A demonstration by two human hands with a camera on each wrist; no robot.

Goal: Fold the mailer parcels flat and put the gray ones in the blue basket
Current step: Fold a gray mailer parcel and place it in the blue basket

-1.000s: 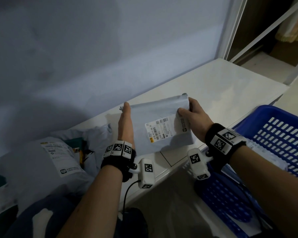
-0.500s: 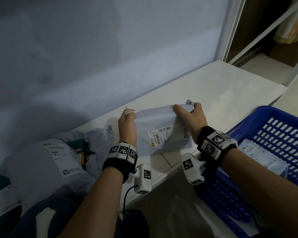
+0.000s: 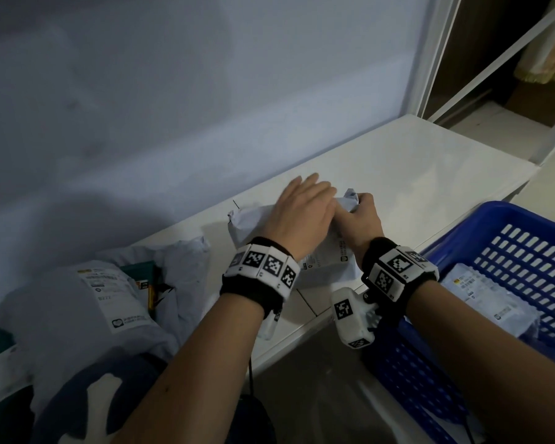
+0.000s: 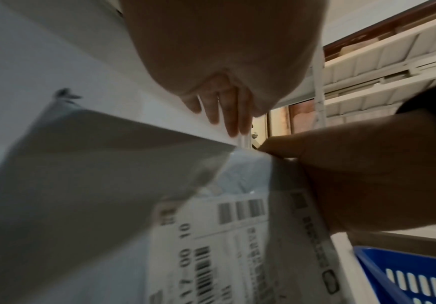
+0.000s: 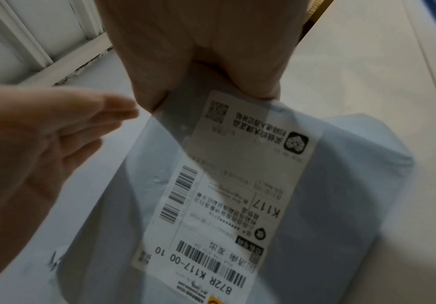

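Gray mailer (image 3: 253, 224) pinched at far corner by right hand (image 3: 361, 219), flat-fingered left hand (image 3: 302, 209) over it, one more mailer (image 3: 491, 296) seen in blue basket (image 3: 526, 251).

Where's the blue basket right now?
In the head view, the blue basket sits at lower right, beside the white table, just right of the right hand.

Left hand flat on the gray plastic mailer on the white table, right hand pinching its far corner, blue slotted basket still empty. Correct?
Not quite: the blue slotted basket already holds a labelled mailer, as the head view shows. The rest stands: left hand flat on the gray plastic mailer, right hand pinching its corner.
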